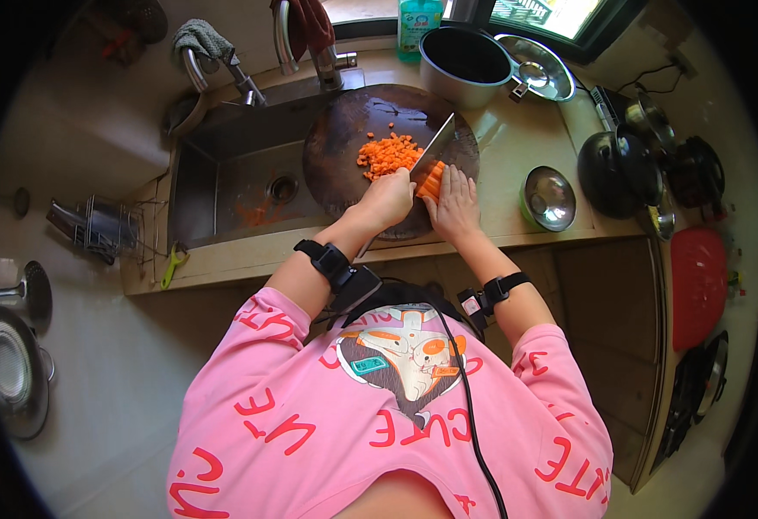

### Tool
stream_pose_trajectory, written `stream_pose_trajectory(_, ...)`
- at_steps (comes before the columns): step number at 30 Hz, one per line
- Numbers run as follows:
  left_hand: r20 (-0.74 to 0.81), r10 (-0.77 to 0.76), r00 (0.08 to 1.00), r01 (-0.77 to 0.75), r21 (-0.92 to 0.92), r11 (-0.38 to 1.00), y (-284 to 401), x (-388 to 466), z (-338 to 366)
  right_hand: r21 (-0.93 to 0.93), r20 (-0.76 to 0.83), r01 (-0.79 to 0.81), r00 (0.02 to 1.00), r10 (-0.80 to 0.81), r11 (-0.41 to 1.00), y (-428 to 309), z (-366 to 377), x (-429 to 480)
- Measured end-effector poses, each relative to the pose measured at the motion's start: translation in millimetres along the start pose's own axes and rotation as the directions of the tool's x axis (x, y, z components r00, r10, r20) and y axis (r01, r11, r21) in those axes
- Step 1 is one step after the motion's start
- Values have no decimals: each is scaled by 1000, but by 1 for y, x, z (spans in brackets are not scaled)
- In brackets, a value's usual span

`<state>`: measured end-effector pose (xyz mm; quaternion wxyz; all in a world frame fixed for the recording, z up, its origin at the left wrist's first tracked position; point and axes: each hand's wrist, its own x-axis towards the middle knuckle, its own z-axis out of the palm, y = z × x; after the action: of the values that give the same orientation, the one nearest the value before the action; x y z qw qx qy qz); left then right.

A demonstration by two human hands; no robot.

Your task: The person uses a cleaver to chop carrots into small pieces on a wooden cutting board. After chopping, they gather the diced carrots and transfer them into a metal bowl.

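Note:
My left hand (387, 198) grips a kitchen knife (435, 141) by its handle, which the fingers mostly hide. The blade slants up and to the right, against the cut end of a bundle of carrot sticks (431, 181). My right hand (455, 200) holds these sticks, thumb on the near left side and fingers stretched along the right. Left of the blade lies a heap of diced carrot (387, 156), with a few loose cubes beyond it. All of it rests on a round, dark, wet-looking cutting board (333, 143) that overlaps the sink's right part.
The steel sink (223, 188) has orange scraps near its drain. Behind the board stand a pot (466, 65), a metal lid (538, 68) and a green bottle (418, 29). A metal bowl (549, 199) sits right, before a black pan (619, 172). A green peeler (173, 266) lies at the front-left edge.

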<state>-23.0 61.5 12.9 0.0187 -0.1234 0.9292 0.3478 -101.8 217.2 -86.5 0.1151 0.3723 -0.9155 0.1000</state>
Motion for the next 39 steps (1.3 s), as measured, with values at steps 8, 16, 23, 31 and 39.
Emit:
stream_pose_trajectory(8,44,-12,999,12,2,1000,3,-7,3,2,-84,25,996,-24,1000,1,13,-3)
stream_pose_trajectory(16,166,-84,982,92,-43,995,-1,25,20,34,-80,48,996,-45,998,3,13,-3)
stream_pose_trajectory(23,53,-110,992,114,-69,991,-11,22,20,17,-89,42,995,-41,999,2,11,-2)
stream_pose_trajectory(31,-33,34,999,-35,-14,999,-3,6,3,33,-56,14,998,-12,999,0,-6,-1)
stream_pose_trajectory(39,36,17,999,-17,17,1000,3,-6,6,44,-67,36,997,-33,998,2,2,-4)
